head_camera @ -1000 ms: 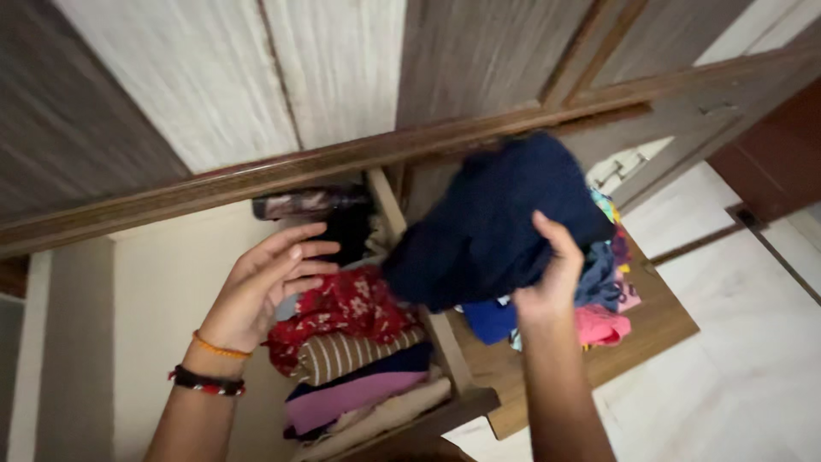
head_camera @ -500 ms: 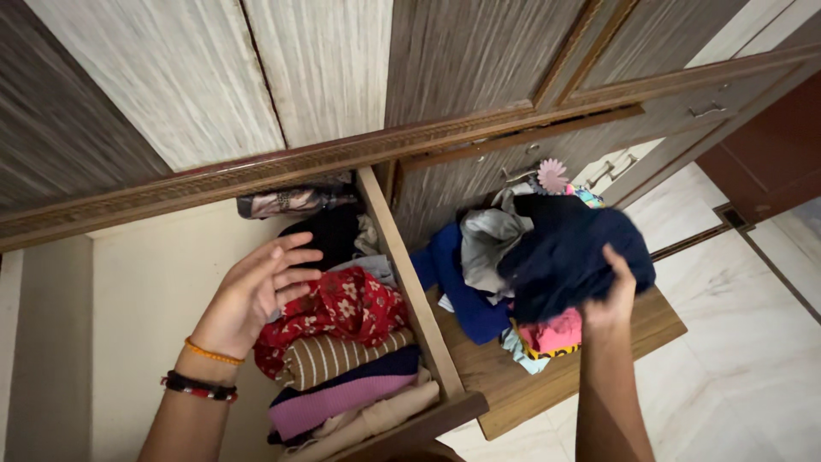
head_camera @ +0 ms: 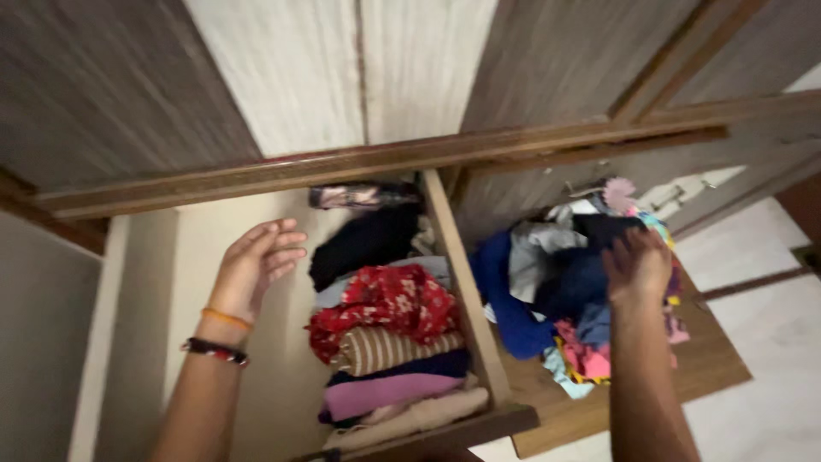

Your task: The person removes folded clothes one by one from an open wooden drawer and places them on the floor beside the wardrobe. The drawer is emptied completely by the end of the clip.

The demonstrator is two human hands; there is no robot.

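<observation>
Right hand (head_camera: 637,267) down on the loose heap of clothes (head_camera: 564,287), grip curled over a dark navy garment (head_camera: 569,278) at the top of the pile; fingers bent in, but cannot tell whether the cloth is pinched or only pressed. Navy garment lying on the heap, right of the wooden divider (head_camera: 466,291). Around it: a grey piece (head_camera: 534,248), a blue one (head_camera: 505,299), pink and yellow scraps (head_camera: 581,359) low down, a pale pink flower-shaped thing (head_camera: 619,193) at the far edge. Heap resting on a wooden shelf board (head_camera: 710,368), pale tiled floor (head_camera: 761,411) beyond.

Left hand (head_camera: 255,261) held open, fingers spread, holding nothing, hovering over the cream shelf wall (head_camera: 205,282), just beside the folded stack. Stack left of the divider: black fold (head_camera: 363,239) at the back, red floral piece (head_camera: 389,299), brown striped one (head_camera: 389,346), purple fold (head_camera: 385,393), cream one (head_camera: 410,419) nearest. Dark patterned pouch (head_camera: 359,196) tucked behind. 2 bracelets (head_camera: 218,338) on the left wrist. Divider standing between both hands.
</observation>
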